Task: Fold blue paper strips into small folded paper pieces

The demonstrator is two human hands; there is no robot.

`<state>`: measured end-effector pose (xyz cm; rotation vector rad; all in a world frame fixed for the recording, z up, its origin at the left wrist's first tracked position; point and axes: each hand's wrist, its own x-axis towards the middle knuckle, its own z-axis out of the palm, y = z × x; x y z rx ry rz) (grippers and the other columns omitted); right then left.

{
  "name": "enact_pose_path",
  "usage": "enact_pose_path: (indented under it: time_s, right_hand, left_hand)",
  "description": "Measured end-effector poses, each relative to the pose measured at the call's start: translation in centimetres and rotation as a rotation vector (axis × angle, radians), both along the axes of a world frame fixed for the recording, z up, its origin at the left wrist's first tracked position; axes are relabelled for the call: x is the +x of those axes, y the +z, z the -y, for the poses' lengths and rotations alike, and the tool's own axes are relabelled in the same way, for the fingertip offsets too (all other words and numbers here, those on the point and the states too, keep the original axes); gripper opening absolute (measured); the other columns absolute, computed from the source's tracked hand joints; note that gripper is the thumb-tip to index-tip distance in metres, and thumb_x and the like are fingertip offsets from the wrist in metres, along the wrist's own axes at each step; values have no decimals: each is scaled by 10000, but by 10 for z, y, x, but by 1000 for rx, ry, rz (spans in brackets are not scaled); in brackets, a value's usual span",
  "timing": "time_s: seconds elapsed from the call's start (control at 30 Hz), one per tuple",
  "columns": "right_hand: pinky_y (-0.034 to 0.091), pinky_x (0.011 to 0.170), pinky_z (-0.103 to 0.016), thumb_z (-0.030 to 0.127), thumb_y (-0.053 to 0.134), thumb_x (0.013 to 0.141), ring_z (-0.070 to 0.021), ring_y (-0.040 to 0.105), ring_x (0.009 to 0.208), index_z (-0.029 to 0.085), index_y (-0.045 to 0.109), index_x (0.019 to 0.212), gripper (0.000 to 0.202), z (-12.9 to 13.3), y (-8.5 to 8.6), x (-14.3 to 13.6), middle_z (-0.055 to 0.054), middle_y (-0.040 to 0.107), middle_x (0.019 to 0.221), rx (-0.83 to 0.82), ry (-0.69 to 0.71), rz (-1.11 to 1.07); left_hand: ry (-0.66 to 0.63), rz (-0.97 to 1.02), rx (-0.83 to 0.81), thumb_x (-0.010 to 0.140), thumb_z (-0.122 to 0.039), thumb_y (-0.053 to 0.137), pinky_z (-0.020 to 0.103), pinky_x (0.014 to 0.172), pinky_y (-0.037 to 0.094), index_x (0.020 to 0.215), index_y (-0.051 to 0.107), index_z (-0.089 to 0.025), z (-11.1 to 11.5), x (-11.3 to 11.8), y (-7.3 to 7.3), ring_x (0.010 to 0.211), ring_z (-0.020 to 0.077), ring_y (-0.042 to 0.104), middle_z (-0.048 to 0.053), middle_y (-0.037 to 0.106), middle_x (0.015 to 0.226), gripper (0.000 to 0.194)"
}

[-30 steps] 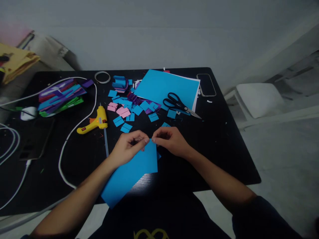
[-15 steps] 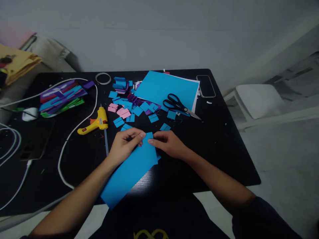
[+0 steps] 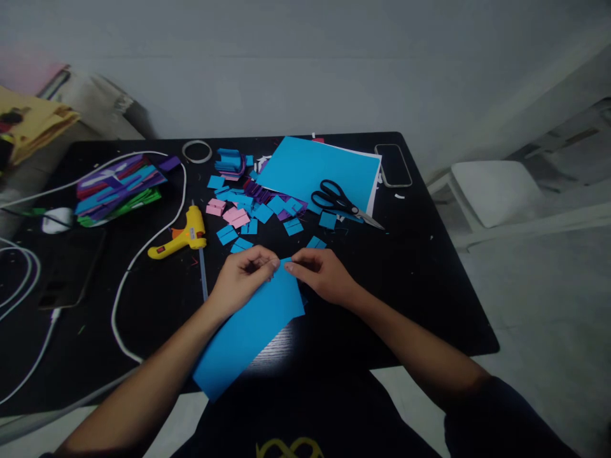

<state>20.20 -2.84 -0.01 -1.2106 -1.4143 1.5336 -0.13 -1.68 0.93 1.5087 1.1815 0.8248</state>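
Note:
A long sheet of blue paper (image 3: 252, 331) lies slantwise in front of me, its near corner reaching past the table's front edge. My left hand (image 3: 245, 273) pinches its far end between thumb and fingers. Close beside it, my right hand (image 3: 324, 273) is closed on the same end, thumb and forefinger on the top corner. Just beyond my hands are small folded blue squares (image 3: 242, 245). Under the sheet's right side, a bit of another blue piece shows; most of it is hidden.
Scissors (image 3: 338, 201) rest on a larger blue sheet (image 3: 317, 165). A yellow glue gun (image 3: 184, 235) lies left of my hands, near a white cable (image 3: 114, 305). Pink squares (image 3: 236, 217), a tape roll (image 3: 197, 151), bundled paper strips (image 3: 119, 184) and phones (image 3: 394, 165) are farther out.
My right fingers have shifted slightly left, nearer my left hand, and the sheet's far end now shows less between them. Its right corner has moved slightly right.

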Motion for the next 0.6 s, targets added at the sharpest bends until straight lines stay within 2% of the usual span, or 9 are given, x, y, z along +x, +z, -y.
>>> enact_pose_path:
  time_s: [0.1, 0.2, 0.37, 0.47, 0.6]
  right_hand:
    - [454, 638, -258, 398, 744, 843, -125, 572, 656, 180, 715, 790, 226, 0, -2, 0, 12, 658, 706, 23, -33, -5]
    - [458, 643, -266, 364, 722, 866, -131, 580, 665, 184, 722, 793, 194, -2, -1, 4, 4, 670, 718, 57, -48, 20]
    - [489, 673, -282, 391, 749, 867, -142, 593, 697, 191, 720, 800, 213, -8, 2, 11, 1, 663, 746, 78, -165, -45]
    - [508, 678, -284, 380, 771, 866, -136, 604, 691, 196, 740, 829, 189, -8, 1, 8, 1, 670, 773, 96, -157, -123]
    - [522, 686, -294, 352, 797, 865, -135, 620, 708, 220, 781, 905, 139, -2, 3, 4, -17, 693, 870, 175, -168, -174]
  left_hand:
    - [-47, -30, 28, 852, -333, 696, 218, 582, 463, 787, 714, -168, 0, 0, 0, 596, 118, 567, -13, 630, 627, 178]
    - [-63, -48, 49, 830, -292, 674, 225, 598, 463, 758, 703, -176, -4, -4, -1, 620, 124, 572, -8, 644, 658, 140]
    - [41, -24, 46, 823, -270, 677, 225, 588, 447, 740, 688, -174, -11, -13, 0, 599, 117, 562, -14, 629, 644, 127]
    - [35, 34, -5, 891, -323, 668, 227, 576, 473, 805, 691, -173, -9, -10, -2, 582, 121, 585, -6, 651, 657, 174]
    - [-57, 57, -20, 1005, -417, 590, 242, 603, 511, 1006, 714, -181, -2, -7, -6, 609, 137, 635, 3, 685, 695, 267]
